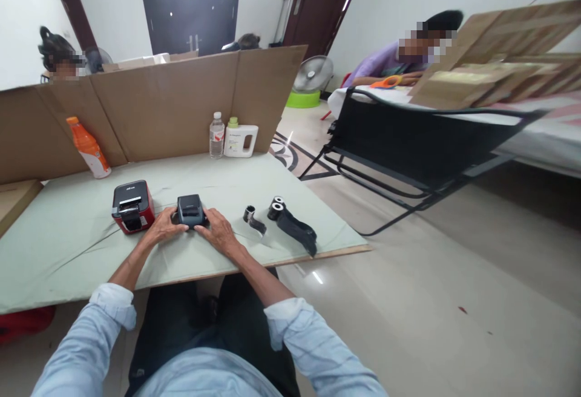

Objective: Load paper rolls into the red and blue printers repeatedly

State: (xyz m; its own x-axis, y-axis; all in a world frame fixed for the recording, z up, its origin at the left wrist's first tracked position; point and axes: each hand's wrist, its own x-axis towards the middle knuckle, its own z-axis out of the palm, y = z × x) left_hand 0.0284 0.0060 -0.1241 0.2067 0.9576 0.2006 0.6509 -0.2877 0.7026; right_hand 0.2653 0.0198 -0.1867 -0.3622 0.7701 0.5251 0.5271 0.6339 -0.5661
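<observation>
A small dark grey device like a portable label printer (190,210) rests on the pale green tabletop (181,264). My left hand (164,226) grips its left side, thumb along the front edge. On its right side my right hand (219,229) holds it the same way. Just left of my left hand stands a larger red and black printer (133,206). To the right of my right hand lie a small roll of dark ribbon (255,220) and two bigger rolls (277,207) with a black strip (297,229) trailing toward the table edge.
A cardboard screen (167,106) lines the table's back. Before it stand an orange bottle (89,147), a clear water bottle (216,137) and a white jug (241,140). A black folding chair (399,149), a fan (313,74) and a person (385,67) are at the right.
</observation>
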